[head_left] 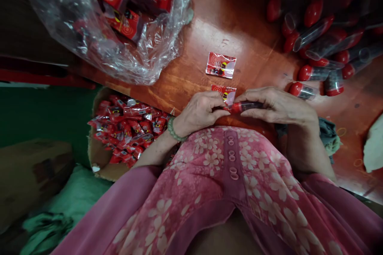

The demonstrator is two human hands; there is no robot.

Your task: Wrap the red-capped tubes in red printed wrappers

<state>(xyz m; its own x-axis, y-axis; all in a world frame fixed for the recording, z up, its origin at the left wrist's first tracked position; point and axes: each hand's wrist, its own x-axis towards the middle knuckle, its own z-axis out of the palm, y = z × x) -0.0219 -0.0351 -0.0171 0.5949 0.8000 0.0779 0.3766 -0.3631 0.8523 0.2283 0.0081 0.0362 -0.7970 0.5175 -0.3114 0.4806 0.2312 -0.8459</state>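
Note:
My left hand point(205, 109), with a green bead bracelet at its wrist, is closed with thumb and fingers pinched on a small red wrapper point(228, 108), most of it hidden by the fingers. From the other side my right hand point(277, 105) grips a dark, see-through tube with a red cap point(247, 106). The capped end points left and meets the wrapper between the two hands. Just beyond my fingers lies a flat red printed packet point(229, 95), partly covered by the left hand. A second flat packet point(220, 65) lies farther back on the table.
A clear plastic bag point(158, 59) holds banded bundles of red packets at the back left. Many red-capped tubes point(311, 73) lie at the back right of the wooden table point(251, 59). A cardboard box point(100, 165) of filled red packets stands below the table's left edge.

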